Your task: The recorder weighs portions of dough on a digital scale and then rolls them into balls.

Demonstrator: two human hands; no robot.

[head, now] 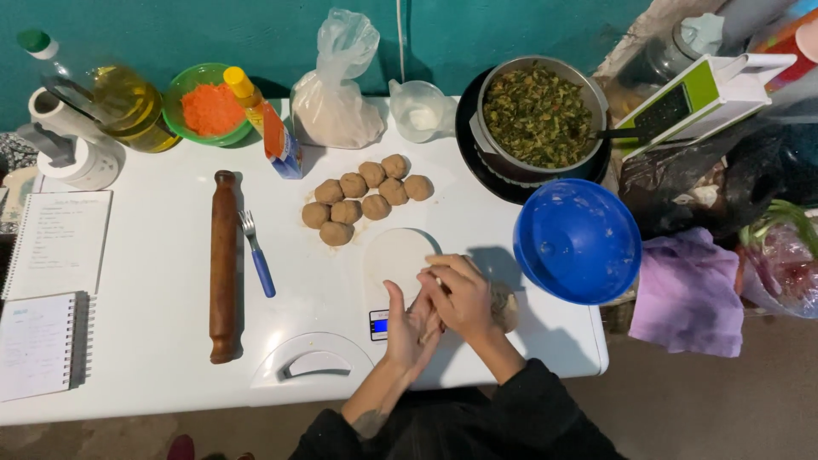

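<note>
My left hand (pixel 407 330) and my right hand (pixel 460 294) are pressed palm to palm over the front of the white table (pixel 153 341), closed around a piece of brown dough that is almost fully hidden between them. A brown dough lump (pixel 504 307) lies on the table just right of my right hand. Under my hands sits a small white kitchen scale (pixel 394 260) with a lit blue display. Behind it, several round dough balls (pixel 365 198) are grouped together.
A wooden rolling pin (pixel 224 264) and a blue-handled fork (pixel 256 253) lie to the left. At the back stand an oil bottle (pixel 128 102), a green bowl of orange shreds (pixel 209 106), a flour bag (pixel 336 102), and a pot of chopped greens (pixel 538 115). An upturned blue bowl (pixel 578 241) sits right; notebooks (pixel 51 290) far left.
</note>
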